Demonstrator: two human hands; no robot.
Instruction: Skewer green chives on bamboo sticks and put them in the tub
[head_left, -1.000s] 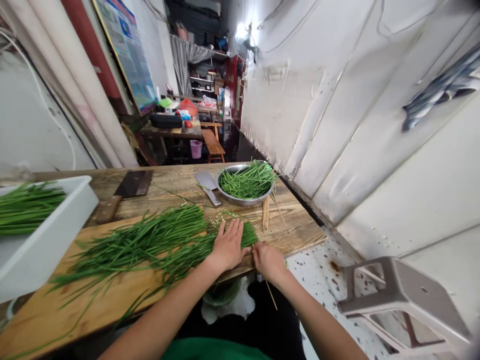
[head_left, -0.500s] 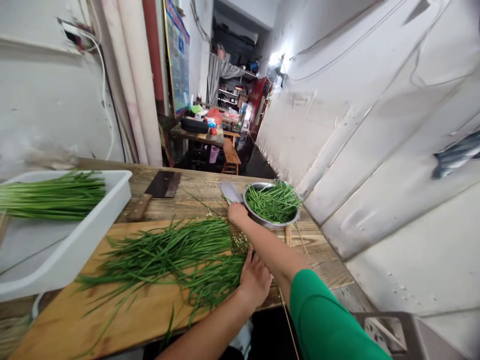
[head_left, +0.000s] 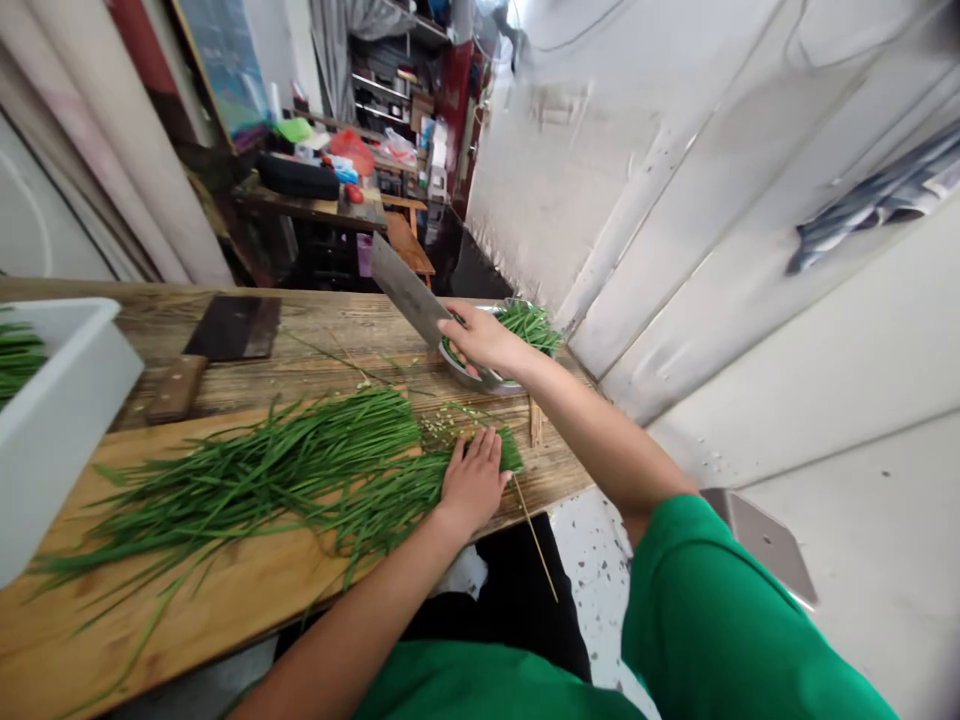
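My right hand [head_left: 480, 338] is wrapped around a cleaver [head_left: 409, 290], raised in front of the metal bowl [head_left: 472, 379]. Its broad blade tilts up and away to the left. Cut green chives [head_left: 531, 322] fill the bowl, partly hidden behind my hand. My left hand [head_left: 474, 478] is closed over a bundle of long chives [head_left: 397, 495] near its cut right end, fingers across the top and thumb on the near side. Beside it a larger pile of chives [head_left: 300, 450] lies on the wooden cutting board [head_left: 202, 620].
At the left edge stands a white tray [head_left: 67, 400] with more chives. A wooden-handled tool [head_left: 177, 388] and a dark flat blade [head_left: 229, 327] lie behind the board. A thin stick [head_left: 536, 540] juts over the near table edge. A white wall [head_left: 555, 180] rises on the right.
My right hand has lifted the cleaver from low beside the bowl and turned its blade upward. My left hand stays on the bundle, its fingers now straighter. The view has swung right and down.
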